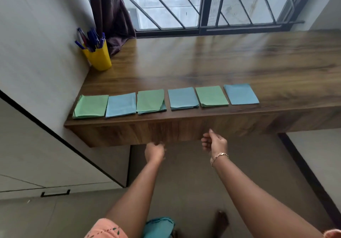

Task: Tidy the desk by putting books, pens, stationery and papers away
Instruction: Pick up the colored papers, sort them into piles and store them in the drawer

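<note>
Looking down through the head view, the tabletop (203,62) carries two kinds of task things. A yellow cup (98,57) stands in its far left corner, close against the wall, and the pens (92,38) stand bunched inside it. They look already put away, since that corner keeps them off the working surface.

Nearer the person than the cup, and running off to its right, six paper stacks (182,98) lie flat in one row along the tabletop's front edge, green and blue by turns. The first, green, lies almost straight in front of the cup, and the last, blue, lies farthest to its right. The stacks nearest the cup touch or overlap, while those further right sit slightly apart. The third from the cup shows blue sheets under its green ones, so the sorting looks loose. Lined up at the edge, they sit where an arm reaches them easily, which I judge is why they are there.

Both hands hang lower than the cup and to its right, below the tabletop's front panel, touching no paper. The right hand (215,142) has its fingers (205,142) loosely curled with nothing in them. The left hand (154,151) is blurred. Nothing shows in it, but I cannot tell how its fingers lie.

The papers seem to be what remains, so gathering the stacks looks like the step ahead.
</note>
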A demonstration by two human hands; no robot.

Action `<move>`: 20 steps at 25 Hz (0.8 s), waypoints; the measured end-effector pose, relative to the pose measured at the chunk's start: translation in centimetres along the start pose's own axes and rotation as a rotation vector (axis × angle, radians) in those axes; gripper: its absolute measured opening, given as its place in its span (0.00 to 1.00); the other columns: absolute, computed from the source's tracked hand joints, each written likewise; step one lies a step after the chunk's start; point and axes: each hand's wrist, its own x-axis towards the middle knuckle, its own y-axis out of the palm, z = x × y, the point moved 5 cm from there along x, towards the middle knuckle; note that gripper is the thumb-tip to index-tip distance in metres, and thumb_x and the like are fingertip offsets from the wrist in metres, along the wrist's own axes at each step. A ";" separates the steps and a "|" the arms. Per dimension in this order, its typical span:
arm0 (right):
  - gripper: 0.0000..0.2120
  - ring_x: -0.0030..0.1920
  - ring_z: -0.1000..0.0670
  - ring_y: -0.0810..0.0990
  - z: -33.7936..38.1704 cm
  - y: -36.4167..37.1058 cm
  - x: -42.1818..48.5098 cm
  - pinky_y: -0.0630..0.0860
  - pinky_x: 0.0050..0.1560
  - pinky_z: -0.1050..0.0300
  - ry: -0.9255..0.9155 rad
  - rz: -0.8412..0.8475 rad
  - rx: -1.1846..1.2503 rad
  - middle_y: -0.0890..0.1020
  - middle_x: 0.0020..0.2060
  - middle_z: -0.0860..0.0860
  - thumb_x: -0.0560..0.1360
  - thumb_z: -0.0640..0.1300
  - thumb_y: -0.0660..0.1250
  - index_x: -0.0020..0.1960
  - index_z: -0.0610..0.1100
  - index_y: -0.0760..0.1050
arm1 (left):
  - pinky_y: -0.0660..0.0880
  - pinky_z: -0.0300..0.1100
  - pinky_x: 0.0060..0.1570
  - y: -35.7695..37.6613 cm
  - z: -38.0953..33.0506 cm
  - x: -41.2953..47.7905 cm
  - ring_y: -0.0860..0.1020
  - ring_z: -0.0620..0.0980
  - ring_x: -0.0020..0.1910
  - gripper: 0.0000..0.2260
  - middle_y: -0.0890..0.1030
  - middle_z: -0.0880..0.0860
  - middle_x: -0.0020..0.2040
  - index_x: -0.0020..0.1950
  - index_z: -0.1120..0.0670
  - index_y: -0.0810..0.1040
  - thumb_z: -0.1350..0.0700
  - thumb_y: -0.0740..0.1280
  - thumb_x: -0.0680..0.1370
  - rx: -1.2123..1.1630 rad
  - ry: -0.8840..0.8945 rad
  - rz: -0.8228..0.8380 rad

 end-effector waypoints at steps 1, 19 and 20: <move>0.18 0.16 0.57 0.72 -1.1 0.1 0.4 0.68 0.18 0.69 0.131 0.013 0.072 0.75 0.15 0.52 0.80 0.48 0.58 0.34 0.41 0.72 | 0.75 0.45 0.36 0.2 1.1 0.6 0.75 0.56 0.33 0.11 0.77 0.59 0.37 0.48 0.64 0.75 0.59 0.56 0.81 -0.214 -0.182 0.034; 0.39 0.50 0.41 0.77 -5.2 1.1 7.7 0.72 0.62 0.48 0.486 -0.062 0.478 0.71 0.60 0.40 0.73 0.71 0.48 0.55 0.35 0.70 | 0.54 0.59 0.72 2.5 0.2 3.4 0.62 0.60 0.73 0.39 0.61 0.59 0.75 0.76 0.54 0.55 0.29 0.38 0.75 -1.097 -0.467 0.011; 0.35 0.45 0.44 0.76 -5.4 1.0 8.1 0.74 0.56 0.49 0.499 -0.060 0.489 0.70 0.57 0.41 0.74 0.70 0.48 0.50 0.37 0.70 | 0.55 0.58 0.72 2.5 0.4 3.5 0.64 0.60 0.71 0.40 0.62 0.59 0.75 0.76 0.55 0.57 0.29 0.37 0.74 -1.098 -0.468 0.011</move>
